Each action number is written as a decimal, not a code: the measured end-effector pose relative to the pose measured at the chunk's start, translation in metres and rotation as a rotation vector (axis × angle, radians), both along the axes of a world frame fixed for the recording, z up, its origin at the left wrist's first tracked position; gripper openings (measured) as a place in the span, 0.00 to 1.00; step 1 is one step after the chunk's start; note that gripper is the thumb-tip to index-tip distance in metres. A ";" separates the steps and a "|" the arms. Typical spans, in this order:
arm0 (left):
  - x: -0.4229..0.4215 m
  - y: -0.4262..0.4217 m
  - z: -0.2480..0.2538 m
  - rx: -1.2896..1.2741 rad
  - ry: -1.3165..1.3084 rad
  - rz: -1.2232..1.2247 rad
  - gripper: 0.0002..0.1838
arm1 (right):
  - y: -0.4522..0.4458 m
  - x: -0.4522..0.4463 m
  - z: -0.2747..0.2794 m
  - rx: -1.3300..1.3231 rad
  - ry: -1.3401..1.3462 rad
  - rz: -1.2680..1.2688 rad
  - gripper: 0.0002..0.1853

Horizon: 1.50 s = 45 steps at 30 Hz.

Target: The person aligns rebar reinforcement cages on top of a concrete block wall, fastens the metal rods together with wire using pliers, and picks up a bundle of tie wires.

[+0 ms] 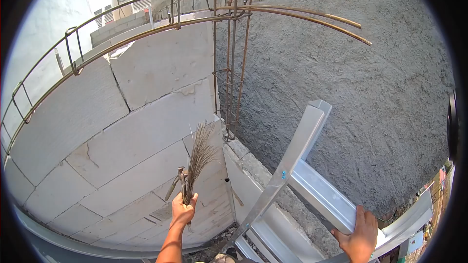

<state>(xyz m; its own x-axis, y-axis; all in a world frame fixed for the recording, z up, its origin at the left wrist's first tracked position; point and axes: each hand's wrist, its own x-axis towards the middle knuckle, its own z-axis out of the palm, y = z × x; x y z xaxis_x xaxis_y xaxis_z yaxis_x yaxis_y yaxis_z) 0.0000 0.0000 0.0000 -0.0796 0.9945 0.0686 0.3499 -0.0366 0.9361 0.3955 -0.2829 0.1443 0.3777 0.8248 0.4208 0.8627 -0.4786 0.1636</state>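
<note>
My left hand (184, 209) is closed around a bundle of thin tie wires (200, 153), whose loose ends fan upward. In the same fist is a dark, worn metal hand tool (182, 178) that looks like pincers; its lower part is hidden by my fingers. To the right, my right hand (360, 236) grips the end of a step on an aluminium ladder (326, 195). The thumb lies on the near side of that step and the fingers go over its far end. One ladder rail rises up in front of the grey wall.
A pale block wall (141, 107) stands on the left, with a rebar cage (122, 46) along its top. Upright rebar (233, 63) stands at the corner, and bare rod ends (336, 22) jut right. A rough grey rendered wall (380, 102) fills the right.
</note>
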 end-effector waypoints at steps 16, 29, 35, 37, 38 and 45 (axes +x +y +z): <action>-0.035 0.006 0.245 0.095 0.909 -0.130 0.13 | 0.011 -0.009 0.025 -0.042 0.354 -0.035 0.53; 0.016 0.018 0.202 -0.118 0.668 -0.390 0.19 | 0.010 -0.011 0.031 -0.079 0.351 -0.029 0.54; 0.069 0.080 0.150 -0.030 0.427 -0.507 0.22 | 0.009 -0.003 0.021 -0.100 0.200 0.008 0.51; 0.102 0.087 0.169 -0.320 0.316 -0.607 0.19 | 0.008 -0.006 0.030 -0.114 0.142 0.039 0.46; 0.117 0.087 0.179 -0.303 0.277 -0.643 0.18 | 0.008 -0.004 0.026 -0.139 0.171 0.021 0.47; 0.249 0.114 0.161 -0.429 -0.183 -0.972 0.19 | 0.014 -0.013 0.040 -0.222 0.263 -0.064 0.46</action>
<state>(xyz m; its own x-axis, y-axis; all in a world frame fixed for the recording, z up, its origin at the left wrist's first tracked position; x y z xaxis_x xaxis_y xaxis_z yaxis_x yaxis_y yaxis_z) 0.2492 0.1136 0.1610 0.7839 0.5755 -0.2332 0.2009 0.1203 0.9722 0.3825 -0.2687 0.1848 0.5034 0.8564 0.1149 0.8584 -0.5109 0.0462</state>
